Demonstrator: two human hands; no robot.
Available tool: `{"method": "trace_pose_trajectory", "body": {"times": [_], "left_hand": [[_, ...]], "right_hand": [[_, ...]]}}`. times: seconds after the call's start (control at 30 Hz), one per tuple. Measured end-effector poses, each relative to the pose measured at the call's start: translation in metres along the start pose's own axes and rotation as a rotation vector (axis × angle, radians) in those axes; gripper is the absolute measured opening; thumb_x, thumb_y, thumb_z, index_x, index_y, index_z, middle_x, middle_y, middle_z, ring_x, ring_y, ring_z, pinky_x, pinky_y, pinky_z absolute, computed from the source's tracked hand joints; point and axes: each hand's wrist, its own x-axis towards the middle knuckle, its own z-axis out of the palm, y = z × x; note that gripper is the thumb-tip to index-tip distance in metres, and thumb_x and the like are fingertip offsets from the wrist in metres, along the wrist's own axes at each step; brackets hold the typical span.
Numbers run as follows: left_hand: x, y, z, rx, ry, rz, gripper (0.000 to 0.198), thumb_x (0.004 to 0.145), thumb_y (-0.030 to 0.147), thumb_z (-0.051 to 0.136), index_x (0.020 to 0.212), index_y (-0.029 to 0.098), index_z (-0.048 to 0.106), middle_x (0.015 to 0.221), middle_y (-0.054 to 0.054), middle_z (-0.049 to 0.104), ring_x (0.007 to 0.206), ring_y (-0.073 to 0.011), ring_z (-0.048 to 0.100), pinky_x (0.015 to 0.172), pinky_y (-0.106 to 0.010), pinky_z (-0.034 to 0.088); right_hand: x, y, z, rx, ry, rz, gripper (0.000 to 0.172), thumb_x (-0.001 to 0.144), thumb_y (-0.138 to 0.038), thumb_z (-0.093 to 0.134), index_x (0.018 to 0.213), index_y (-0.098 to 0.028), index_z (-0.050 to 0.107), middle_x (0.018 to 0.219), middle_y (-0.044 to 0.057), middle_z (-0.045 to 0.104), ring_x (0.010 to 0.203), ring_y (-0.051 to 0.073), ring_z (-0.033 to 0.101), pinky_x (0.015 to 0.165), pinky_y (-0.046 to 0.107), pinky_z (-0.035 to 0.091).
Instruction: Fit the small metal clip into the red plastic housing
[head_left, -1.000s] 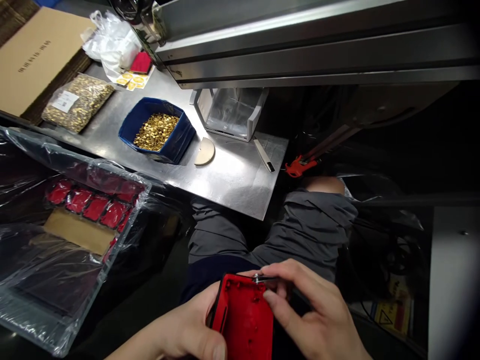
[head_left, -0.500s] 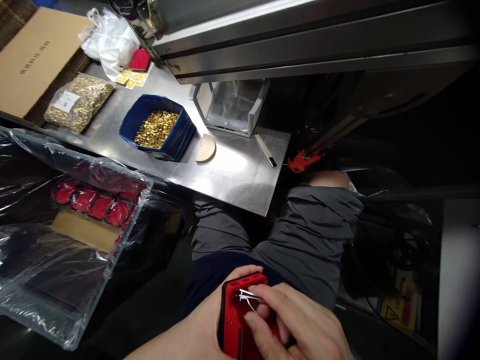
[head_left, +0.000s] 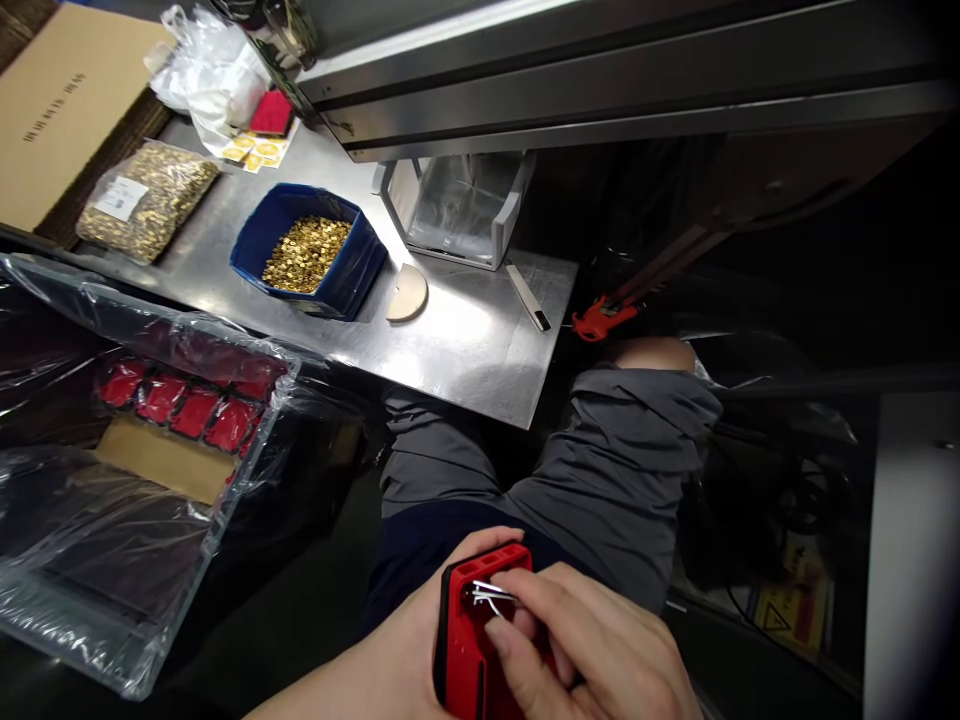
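My left hand (head_left: 409, 625) is wrapped round a red-and-black plastic case (head_left: 466, 650), held upright low in the head view near my lap. Its fingertips show behind the case's top edge. My right hand (head_left: 600, 640) pinches thin silvery metal prongs (head_left: 491, 592) between thumb and forefinger. Their tips reach into the upper inner corner of the case. Whether the prongs are tweezers or a bent metal part, I cannot tell. The lower part of the case runs out of view, partly behind my right fingers.
On the metal table (head_left: 480, 370) stand a blue bin (head_left: 367, 265) of small gold-coloured parts, a half-round beige piece (head_left: 409, 293), a knife-like strip (head_left: 527, 297) and a clear-fronted grey bin (head_left: 499, 235). A plastic-lined crate (head_left: 180, 580) with red pieces is at left. An orange trigger tool (head_left: 602, 318) hangs right.
The view has shifted slightly, so the table and bins sit a little further left and up. Both hands keep nearly the same pose on the case and the metal prongs.
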Motion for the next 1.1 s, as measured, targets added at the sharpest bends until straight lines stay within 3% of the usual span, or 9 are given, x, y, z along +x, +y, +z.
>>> {"method": "trace_pose_trajectory", "body": {"times": [0.2, 0.4, 0.6, 0.8, 0.93, 1.03, 1.1], "left_hand": [[-0.010, -0.001, 0.008, 0.170, 0.128, 0.075, 0.116, 0.048, 0.010, 0.097, 0.150, 0.031, 0.043, 0.148, -0.015, 0.052, 0.134, -0.0388, 0.052, 0.115, -0.054, 0.037], [-0.012, -0.003, 0.006, 0.342, 0.112, 0.091, 0.090, 0.070, 0.024, 0.081, 0.148, 0.046, 0.042, 0.149, 0.004, 0.055, 0.129, -0.0339, 0.057, 0.105, -0.051, 0.040], [-0.012, 0.004, 0.005, 0.211, 0.023, 0.045, 0.092, 0.068, 0.017, 0.087, 0.143, 0.050, 0.045, 0.144, 0.007, 0.058, 0.128, -0.0315, 0.059, 0.105, -0.053, 0.044], [-0.006, -0.009, -0.002, 0.120, -0.010, 0.081, 0.103, 0.063, 0.026, 0.093, 0.149, 0.047, 0.039, 0.144, 0.002, 0.060, 0.131, -0.0405, 0.055, 0.105, -0.058, 0.041], [-0.004, -0.007, -0.001, 0.086, -0.020, 0.109, 0.099, 0.064, 0.026, 0.093, 0.147, 0.046, 0.044, 0.148, 0.000, 0.057, 0.138, -0.0361, 0.049, 0.112, -0.056, 0.033], [-0.002, -0.001, 0.003, 0.081, -0.034, 0.114, 0.088, 0.066, 0.037, 0.092, 0.143, 0.044, 0.050, 0.146, 0.000, 0.060, 0.140, -0.0331, 0.047, 0.113, -0.058, 0.029], [0.000, 0.003, 0.005, 0.094, -0.035, 0.099, 0.085, 0.063, 0.050, 0.089, 0.140, 0.043, 0.053, 0.139, 0.003, 0.064, 0.134, -0.0352, 0.053, 0.106, -0.060, 0.035]], "right_hand": [[-0.002, -0.003, -0.002, -0.017, -0.022, 0.016, 0.011, 0.095, -0.020, 0.062, 0.106, -0.021, 0.067, 0.072, 0.001, 0.067, 0.061, 0.016, 0.065, 0.053, 0.027, 0.047], [-0.003, -0.006, -0.004, 0.023, -0.014, 0.011, 0.015, 0.095, -0.015, 0.059, 0.107, -0.019, 0.067, 0.078, 0.003, 0.068, 0.065, 0.017, 0.064, 0.058, 0.028, 0.049], [0.004, -0.011, -0.006, 0.103, 0.003, 0.003, 0.019, 0.095, -0.009, 0.054, 0.104, -0.014, 0.069, 0.077, 0.004, 0.065, 0.065, 0.016, 0.061, 0.059, 0.027, 0.049], [-0.006, 0.001, -0.016, 0.140, 0.072, 0.220, 0.013, 0.098, -0.023, 0.059, 0.105, -0.026, 0.070, 0.078, -0.002, 0.067, 0.066, 0.013, 0.065, 0.059, 0.021, 0.051], [-0.014, 0.011, -0.018, 0.117, 0.131, 0.323, 0.014, 0.099, -0.030, 0.061, 0.110, -0.031, 0.068, 0.088, -0.003, 0.069, 0.068, 0.011, 0.067, 0.052, 0.018, 0.051], [-0.012, 0.013, -0.019, 0.098, 0.113, 0.273, 0.017, 0.099, -0.029, 0.061, 0.115, -0.028, 0.066, 0.081, -0.003, 0.065, 0.062, 0.011, 0.062, 0.054, 0.020, 0.052], [-0.007, 0.011, -0.021, 0.085, 0.076, 0.157, 0.022, 0.097, -0.022, 0.063, 0.119, -0.025, 0.065, 0.083, -0.002, 0.066, 0.066, 0.011, 0.062, 0.059, 0.021, 0.054]]}}
